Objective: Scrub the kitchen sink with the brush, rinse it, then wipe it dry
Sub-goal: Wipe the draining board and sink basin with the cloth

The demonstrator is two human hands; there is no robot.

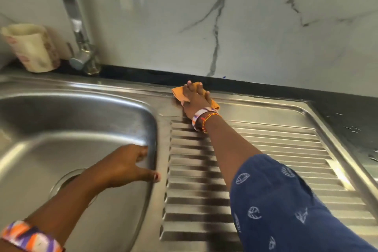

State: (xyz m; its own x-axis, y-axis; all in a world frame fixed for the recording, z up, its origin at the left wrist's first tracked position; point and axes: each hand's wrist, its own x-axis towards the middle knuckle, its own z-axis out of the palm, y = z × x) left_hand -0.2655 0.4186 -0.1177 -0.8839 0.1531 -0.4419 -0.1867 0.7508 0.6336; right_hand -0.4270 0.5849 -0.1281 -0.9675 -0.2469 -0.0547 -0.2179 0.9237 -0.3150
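The right hand (pixel 195 96) presses a folded orange cloth (pixel 178 91) flat-fingered onto the back rim of the stainless steel sink (pixel 266 139), beside the dark worktop (pixel 347 108). The left hand (pixel 126 164), fingers relaxed and holding nothing, braces on the basin edge. Reaching this far, the cloth may skip the drainer's grooves and leave water sitting there.

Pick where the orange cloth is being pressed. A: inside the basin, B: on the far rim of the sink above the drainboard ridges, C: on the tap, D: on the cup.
B: the right hand presses the orange cloth flat on the sink's far rim, beyond the drainboard ridges.
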